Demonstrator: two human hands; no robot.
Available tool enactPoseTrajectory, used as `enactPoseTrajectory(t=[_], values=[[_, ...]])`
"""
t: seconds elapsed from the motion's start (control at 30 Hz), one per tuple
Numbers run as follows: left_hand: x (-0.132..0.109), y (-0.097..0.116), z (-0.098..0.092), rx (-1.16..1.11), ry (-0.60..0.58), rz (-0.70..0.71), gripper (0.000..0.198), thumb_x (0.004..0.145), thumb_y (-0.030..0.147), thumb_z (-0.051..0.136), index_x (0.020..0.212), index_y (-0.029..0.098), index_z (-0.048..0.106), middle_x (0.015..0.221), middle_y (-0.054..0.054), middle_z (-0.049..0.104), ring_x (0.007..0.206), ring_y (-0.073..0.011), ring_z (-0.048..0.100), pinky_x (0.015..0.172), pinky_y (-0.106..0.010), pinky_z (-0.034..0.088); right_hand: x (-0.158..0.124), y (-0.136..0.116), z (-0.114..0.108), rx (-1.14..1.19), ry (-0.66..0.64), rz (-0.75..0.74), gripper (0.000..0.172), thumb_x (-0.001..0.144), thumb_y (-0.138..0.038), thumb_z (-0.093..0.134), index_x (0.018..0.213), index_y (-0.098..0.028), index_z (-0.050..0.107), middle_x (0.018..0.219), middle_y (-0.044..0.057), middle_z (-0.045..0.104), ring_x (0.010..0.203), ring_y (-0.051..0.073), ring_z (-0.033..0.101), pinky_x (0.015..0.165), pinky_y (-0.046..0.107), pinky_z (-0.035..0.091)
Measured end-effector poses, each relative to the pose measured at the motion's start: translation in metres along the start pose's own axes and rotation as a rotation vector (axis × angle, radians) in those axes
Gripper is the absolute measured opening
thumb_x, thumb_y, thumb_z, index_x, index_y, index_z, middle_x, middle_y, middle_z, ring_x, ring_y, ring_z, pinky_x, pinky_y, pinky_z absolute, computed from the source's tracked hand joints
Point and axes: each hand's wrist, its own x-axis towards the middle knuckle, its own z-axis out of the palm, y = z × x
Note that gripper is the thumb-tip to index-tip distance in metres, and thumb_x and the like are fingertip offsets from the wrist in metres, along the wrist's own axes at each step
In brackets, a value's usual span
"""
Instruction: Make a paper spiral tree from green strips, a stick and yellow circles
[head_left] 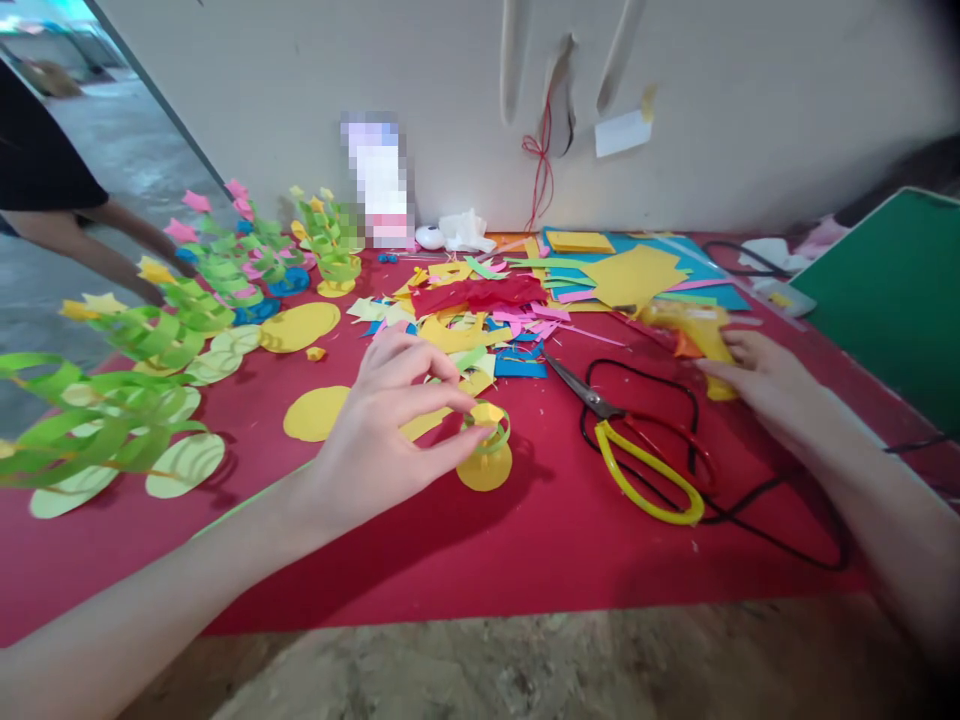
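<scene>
My left hand (pixel 405 400) reaches over the middle of the red table, its thumb and forefinger pinching a small yellow paper star (pixel 487 413). Around and under the star is a green paper ring (pixel 504 432), above a round yellow paper disc (pixel 486 474). On the right, my right hand (pixel 757 365) is closed around the handle of a yellow glue gun (pixel 694 325), whose nozzle points left. Between the hands lie scissors (pixel 600 405) with one yellow and one red handle, partly open. Two more yellow discs (pixel 319 412) lie left of my left hand.
Finished-looking green paper spirals with stars (pixel 157 335) stand along the left. Paper scraps (pixel 480 310) pile up at the back middle. A black cord (pixel 750 490) loops around the scissors. A green board (pixel 892 300) stands at right. Another person's legs (pixel 67 235) show at far left.
</scene>
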Motion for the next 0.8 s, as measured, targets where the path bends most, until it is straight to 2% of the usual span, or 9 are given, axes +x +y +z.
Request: enactPoseTrajectory(t=[0.1, 0.17, 0.23, 0.3, 0.4, 0.47, 0.67, 0.8], values=[[0.001, 0.001, 0.000, -0.023, -0.010, -0.030, 0.009, 0.066, 0.020, 0.067, 0.065, 0.024, 0.059, 0.069, -0.001, 0.052, 0.074, -0.0192, 0.049, 0.080, -0.042, 0.040, -0.011, -0.016, -0.012, 0.146, -0.049, 0.088, 0.028, 0.076, -0.031, 0.051, 0.098, -0.016, 0.043, 0.072, 0.005, 0.058, 0.062, 0.016, 0.059, 0.055, 0.027, 0.047], [0.001, 0.002, 0.000, -0.041, -0.012, -0.044, 0.010, 0.065, 0.021, 0.068, 0.064, 0.024, 0.059, 0.068, -0.001, 0.053, 0.074, -0.0198, 0.049, 0.077, -0.041, 0.041, -0.027, -0.034, -0.019, 0.172, -0.098, 0.109, 0.028, 0.070, -0.037, 0.058, 0.088, -0.019, 0.046, 0.071, 0.003, 0.057, 0.061, 0.016, 0.058, 0.050, 0.025, 0.045], [0.001, 0.002, 0.000, -0.049, -0.007, -0.043, 0.011, 0.064, 0.021, 0.070, 0.064, 0.024, 0.059, 0.068, -0.001, 0.053, 0.073, -0.0197, 0.049, 0.076, -0.040, 0.041, -0.049, -0.055, -0.021, 0.095, -0.179, 0.135, 0.036, 0.059, -0.045, 0.067, 0.080, -0.021, 0.049, 0.069, 0.001, 0.057, 0.060, 0.017, 0.057, 0.047, 0.025, 0.046], [0.001, 0.002, 0.000, -0.052, -0.003, -0.044, 0.010, 0.065, 0.022, 0.069, 0.063, 0.024, 0.060, 0.068, -0.002, 0.054, 0.072, -0.0193, 0.048, 0.074, -0.039, 0.041, -0.073, -0.074, -0.017, -0.010, -0.273, 0.175, 0.049, 0.048, -0.049, 0.072, 0.079, -0.021, 0.047, 0.059, -0.001, 0.054, 0.047, 0.016, 0.053, 0.038, 0.026, 0.044], [0.001, 0.002, 0.000, -0.047, -0.009, -0.045, 0.008, 0.067, 0.024, 0.067, 0.063, 0.025, 0.060, 0.069, -0.002, 0.055, 0.072, -0.0191, 0.048, 0.072, -0.038, 0.041, -0.102, -0.093, 0.000, -0.167, -0.167, 0.021, 0.048, 0.051, -0.056, 0.067, 0.077, -0.023, 0.043, 0.057, -0.001, 0.054, 0.042, 0.016, 0.052, 0.034, 0.026, 0.042], [0.001, 0.002, 0.000, -0.034, -0.014, -0.041, 0.008, 0.068, 0.026, 0.067, 0.063, 0.025, 0.060, 0.070, -0.001, 0.055, 0.071, -0.0185, 0.048, 0.072, -0.038, 0.040, -0.112, -0.098, 0.011, -0.289, -0.124, -0.101, 0.044, 0.055, -0.054, 0.065, 0.074, -0.024, 0.038, 0.055, -0.002, 0.052, 0.039, 0.015, 0.050, 0.033, 0.025, 0.039], [0.001, 0.004, -0.001, -0.017, -0.042, -0.065, 0.008, 0.068, 0.027, 0.067, 0.064, 0.023, 0.061, 0.071, -0.001, 0.054, 0.077, -0.0181, 0.049, 0.079, -0.037, 0.039, -0.117, -0.097, 0.022, -0.512, -0.071, -0.252, 0.039, 0.062, -0.047, 0.064, 0.072, -0.025, 0.033, 0.051, -0.003, 0.046, 0.039, 0.017, 0.046, 0.032, 0.026, 0.032], [0.002, 0.006, -0.002, -0.028, -0.066, -0.098, 0.009, 0.068, 0.029, 0.067, 0.063, 0.024, 0.061, 0.072, 0.000, 0.054, 0.081, -0.0188, 0.052, 0.083, -0.035, 0.039, -0.120, -0.095, 0.024, -0.577, -0.049, -0.351, 0.029, 0.070, -0.043, 0.057, 0.079, -0.023, 0.038, 0.069, 0.005, 0.056, 0.052, 0.021, 0.053, 0.036, 0.029, 0.030]])
